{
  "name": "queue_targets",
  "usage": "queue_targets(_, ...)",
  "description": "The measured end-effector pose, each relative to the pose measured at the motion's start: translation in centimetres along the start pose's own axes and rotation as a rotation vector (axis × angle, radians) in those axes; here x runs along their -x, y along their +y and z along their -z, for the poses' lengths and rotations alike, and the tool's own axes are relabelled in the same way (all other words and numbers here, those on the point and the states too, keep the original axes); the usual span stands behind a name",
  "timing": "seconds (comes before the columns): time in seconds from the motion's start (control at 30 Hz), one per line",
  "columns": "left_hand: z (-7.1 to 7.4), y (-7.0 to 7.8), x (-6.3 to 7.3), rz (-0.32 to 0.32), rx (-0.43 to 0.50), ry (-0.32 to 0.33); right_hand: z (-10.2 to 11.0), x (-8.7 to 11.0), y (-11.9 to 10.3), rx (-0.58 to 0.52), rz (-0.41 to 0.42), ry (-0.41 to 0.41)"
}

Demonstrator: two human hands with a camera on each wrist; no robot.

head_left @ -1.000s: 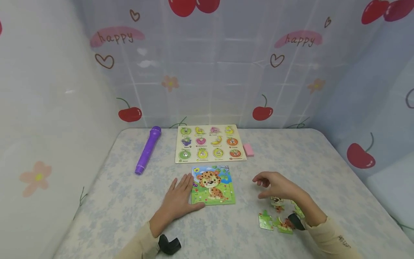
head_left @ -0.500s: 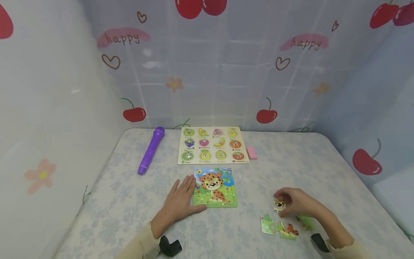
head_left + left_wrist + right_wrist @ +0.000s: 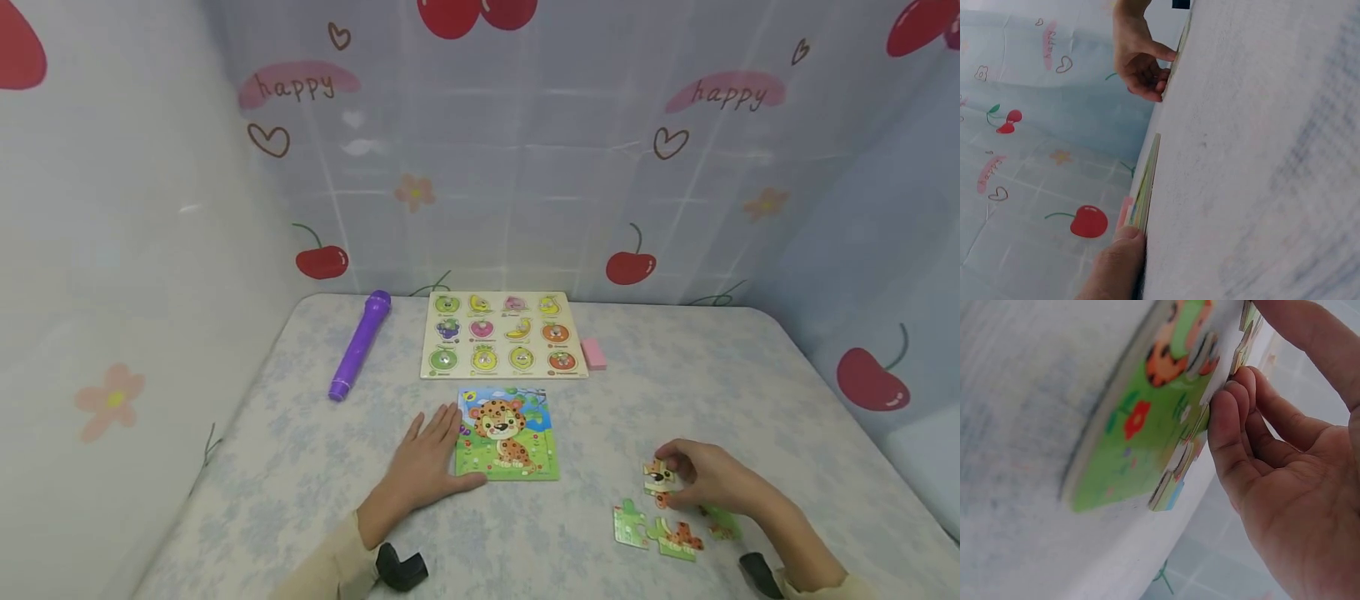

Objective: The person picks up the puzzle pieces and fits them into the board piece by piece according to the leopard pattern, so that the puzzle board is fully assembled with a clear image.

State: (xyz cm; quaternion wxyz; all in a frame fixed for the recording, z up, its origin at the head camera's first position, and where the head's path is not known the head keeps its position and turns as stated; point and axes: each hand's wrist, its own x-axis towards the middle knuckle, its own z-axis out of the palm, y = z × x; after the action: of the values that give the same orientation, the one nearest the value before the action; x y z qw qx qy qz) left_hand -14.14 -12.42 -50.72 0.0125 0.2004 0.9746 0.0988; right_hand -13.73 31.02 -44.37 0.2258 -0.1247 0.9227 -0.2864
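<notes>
My left hand (image 3: 420, 462) lies flat with its fingers spread against the left edge of a square leopard puzzle board (image 3: 513, 437); the thumb is at its lower left corner. In the left wrist view the thumb (image 3: 1119, 262) touches the board's edge (image 3: 1147, 181). My right hand (image 3: 720, 479) has thumb and fingers curled around a loose puzzle piece (image 3: 658, 475) printed with part of the leopard's face, and pinches it at its right side. A green piece (image 3: 628, 527) and a leopard-body piece (image 3: 678, 540) lie nearer me. Another green piece (image 3: 723, 523) is partly hidden under the right hand.
Behind the leopard board lies a wooden fruit puzzle board (image 3: 504, 336). A pink block (image 3: 593, 354) sits at its right edge. At the left is a purple toy microphone (image 3: 360, 346). A printed curtain (image 3: 480, 167) encloses the table (image 3: 300, 483) at the back and sides.
My right hand has come down and to the right from above the table onto the loose pieces, and its fingers have closed at the face piece. My left hand stays at the board.
</notes>
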Motion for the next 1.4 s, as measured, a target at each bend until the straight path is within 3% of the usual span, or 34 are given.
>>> queue_targets(0.67, 0.29, -0.13, -0.05, -0.023, 0.037, 0.011, -0.37, 0.10, 0.30, 0.102, 0.097, 0.047)
queue_targets(1.1, 0.20, -0.25, -0.15, -0.041, 0.033, 0.013, -0.24, 0.10, -0.09, 0.149, 0.066, 0.110)
queue_targets(1.4, 0.12, -0.20, -0.11, -0.035, 0.027, 0.024, -0.39, -0.08, -0.15, 0.159, 0.117, 0.122)
